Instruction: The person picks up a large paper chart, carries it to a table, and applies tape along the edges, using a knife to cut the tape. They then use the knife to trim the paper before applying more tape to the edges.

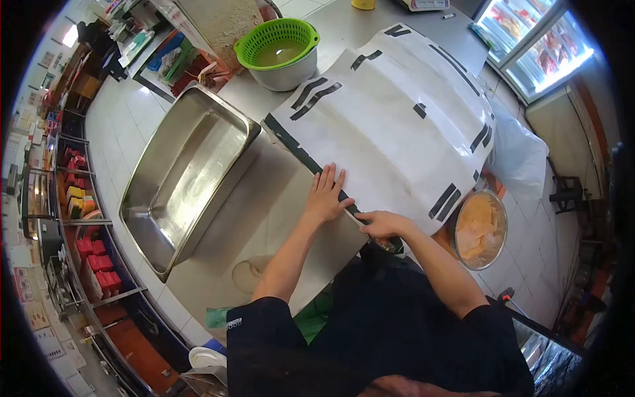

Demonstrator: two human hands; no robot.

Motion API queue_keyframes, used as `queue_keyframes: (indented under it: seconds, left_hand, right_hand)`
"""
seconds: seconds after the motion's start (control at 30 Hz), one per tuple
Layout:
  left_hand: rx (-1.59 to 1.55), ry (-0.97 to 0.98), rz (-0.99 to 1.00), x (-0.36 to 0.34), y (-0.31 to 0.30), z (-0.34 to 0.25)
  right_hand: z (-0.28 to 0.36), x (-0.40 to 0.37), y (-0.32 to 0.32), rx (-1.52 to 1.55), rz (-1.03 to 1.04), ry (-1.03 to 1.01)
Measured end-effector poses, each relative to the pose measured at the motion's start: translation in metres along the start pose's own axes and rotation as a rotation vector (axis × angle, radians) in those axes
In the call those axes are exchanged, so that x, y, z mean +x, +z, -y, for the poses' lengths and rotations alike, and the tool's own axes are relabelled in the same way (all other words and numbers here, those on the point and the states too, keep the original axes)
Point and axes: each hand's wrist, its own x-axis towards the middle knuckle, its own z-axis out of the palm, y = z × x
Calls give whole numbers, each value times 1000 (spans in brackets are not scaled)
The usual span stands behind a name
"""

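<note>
A large white sheet (390, 126) with black tape strips lies over the steel table (264, 212), its near left edge lined with dark tape. My left hand (325, 194) rests flat on that taped edge, fingers spread. Just to its right, my right hand (382, 225) is closed at the same edge, near the sheet's corner. A small light-coloured piece shows at its fingertips, and a dark rounded object (390, 245) is partly hidden beneath the hand; I cannot make out what the fingers grip.
An empty deep steel tray (192, 178) stands at the left. Behind it is a green colander (278, 44) in a pale bowl (284, 78). To the right are a bowl of orange-beige mixture (479, 230), a clear plastic bag (519, 155) and a lit glass-door fridge (529, 40).
</note>
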Motion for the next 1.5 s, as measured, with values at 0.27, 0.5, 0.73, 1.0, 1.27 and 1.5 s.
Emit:
queue_keyframes:
  seconds: [0.27,0.5,0.73,1.0,1.27,1.5]
  left_hand:
    - [56,-16,37,16,-6,34]
    - [114,-53,-77,20,-13,49]
    - [84,-87,-139,13,-2,44]
    - [45,-101,-116,14,-6,44]
    - [35,-79,-128,16,-2,49]
    - [104,40,-149,4,-3,14]
  right_hand:
    - [-10,-52,11,322,-182,-309]
    - [-20,-45,43,295,-312,-289]
    - [-25,-38,60,39,-253,-143]
    - [-11,-25,71,-474,-269,-41]
    - [-1,-20,71,-667,-220,-10]
    - [3,-19,67,-665,-196,1]
